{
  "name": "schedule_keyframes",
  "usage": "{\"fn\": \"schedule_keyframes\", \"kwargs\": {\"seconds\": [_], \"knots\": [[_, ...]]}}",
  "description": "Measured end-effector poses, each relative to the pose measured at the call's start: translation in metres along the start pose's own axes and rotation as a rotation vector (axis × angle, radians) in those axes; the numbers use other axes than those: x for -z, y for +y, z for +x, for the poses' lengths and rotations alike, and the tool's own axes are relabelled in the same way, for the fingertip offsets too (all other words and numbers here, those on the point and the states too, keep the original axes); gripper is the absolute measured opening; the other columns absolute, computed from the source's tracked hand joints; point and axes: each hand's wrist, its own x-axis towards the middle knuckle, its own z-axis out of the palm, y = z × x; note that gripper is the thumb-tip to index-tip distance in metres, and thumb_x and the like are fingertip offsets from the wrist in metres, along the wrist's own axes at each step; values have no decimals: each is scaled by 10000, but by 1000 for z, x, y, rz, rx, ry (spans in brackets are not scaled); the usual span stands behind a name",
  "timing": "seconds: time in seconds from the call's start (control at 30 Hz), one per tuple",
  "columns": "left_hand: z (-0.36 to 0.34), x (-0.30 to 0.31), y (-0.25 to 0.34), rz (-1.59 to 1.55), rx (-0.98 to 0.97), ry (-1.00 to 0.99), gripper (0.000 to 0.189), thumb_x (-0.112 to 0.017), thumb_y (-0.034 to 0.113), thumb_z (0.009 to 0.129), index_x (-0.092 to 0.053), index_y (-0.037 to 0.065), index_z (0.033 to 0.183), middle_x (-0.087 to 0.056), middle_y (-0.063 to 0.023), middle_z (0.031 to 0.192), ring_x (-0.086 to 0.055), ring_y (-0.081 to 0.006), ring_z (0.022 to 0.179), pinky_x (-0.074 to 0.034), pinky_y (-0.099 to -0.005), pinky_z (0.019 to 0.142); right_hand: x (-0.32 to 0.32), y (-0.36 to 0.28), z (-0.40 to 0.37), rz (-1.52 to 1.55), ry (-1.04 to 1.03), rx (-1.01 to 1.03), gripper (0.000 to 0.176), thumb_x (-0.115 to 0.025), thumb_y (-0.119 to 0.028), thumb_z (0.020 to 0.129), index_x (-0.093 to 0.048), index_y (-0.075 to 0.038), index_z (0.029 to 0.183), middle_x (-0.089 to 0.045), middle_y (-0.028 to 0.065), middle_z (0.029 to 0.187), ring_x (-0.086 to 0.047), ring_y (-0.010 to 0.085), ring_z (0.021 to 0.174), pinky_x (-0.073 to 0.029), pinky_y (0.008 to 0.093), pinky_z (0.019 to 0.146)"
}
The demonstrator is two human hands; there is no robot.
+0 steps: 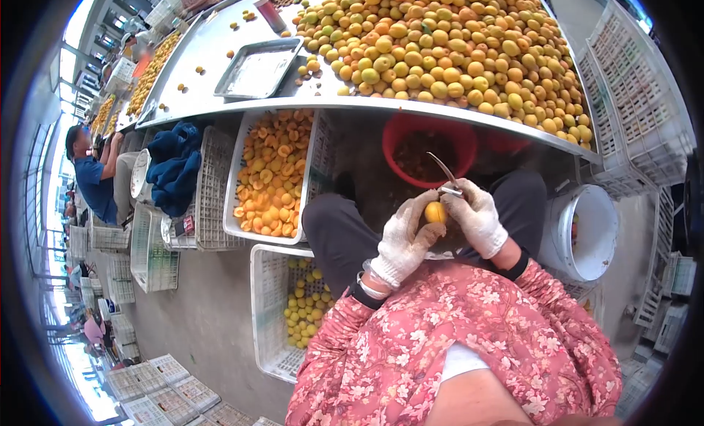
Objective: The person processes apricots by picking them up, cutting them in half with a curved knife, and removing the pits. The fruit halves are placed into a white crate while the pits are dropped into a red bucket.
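Both hands wear white gloves and meet above my lap. My left hand (403, 237) is closed around a yellow-orange apricot (435, 213). Close against it on the right, my right hand (477, 219) grips a curved metal knife (442, 166), whose blade points up and to the left. A small metal piece shows at the fingers of that hand. Just beyond the hands, a red basin (469, 142) stands on the floor under the table edge, with dark bits inside.
A metal table (345, 102) bears a large apricot heap (455, 52) and a tray (259, 68). To the left are a crate of halved apricots (270, 173) and a crate of greenish fruit (273, 309). A white bucket (594, 232) stands right. Another person (99, 178) sits far left.
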Motion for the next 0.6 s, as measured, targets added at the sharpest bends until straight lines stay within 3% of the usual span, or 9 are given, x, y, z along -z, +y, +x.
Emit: {"fn": "schedule_keyframes", "kwargs": {"seconds": [0.1,0.13,0.2,0.3,0.4,0.6], "knots": [[-2,-21,0,62,-51,37,459,-630,200,916,-515,17,1322,-620,-188,1142,-627,-356,1018,-492,-390,882,-5,-8,-5,-36,121,172,79,-667,-85,878,-646,-25,926,-624,15,813,-583,79,736,-480,243,662],[-1,-26,2,33,-62,60,449,-619,217,934,-514,17,1323,-620,-198,1153,-621,-369,1045,-490,-393,893,-4,-12,-3,-218,155,326,53,-682,-52,837,-647,-25,865,-603,38,763,-587,125,684,-479,266,636],[2,-33,-2,16,-70,87,431,-601,98,919,-509,20,1333,-619,-198,1145,-632,-369,1026,-502,-382,889,-3,-24,1,-321,201,557,114,-743,-50,775,-635,-29,805,-574,75,726,-577,195,625,-462,304,586],[3,-44,-6,-143,9,97,387,-520,123,979,-502,11,1349,-624,-193,1184,-630,-326,1085,-481,-359,935,-5,-35,7,-397,226,637,193,-800,-66,721,-609,-34,732,-560,94,703,-562,241,594,-435,335,542],[1,-49,-1,-368,102,110,374,-451,151,1019,-495,10,1363,-629,-176,1191,-621,-275,1110,-458,-336,961,-7,-36,8,-435,212,692,195,-780,-26,716,-585,-24,723,-532,81,707,-534,211,611,-424,316,564],[-3,-56,-9,-550,225,151,369,-457,216,1043,-512,4,1340,-616,-94,1215,-560,-167,1131,-426,-303,988,-17,-33,13,-436,250,656,252,-765,-43,753,-536,-38,649,-489,73,632,-488,217,533,-387,335,511]]}}
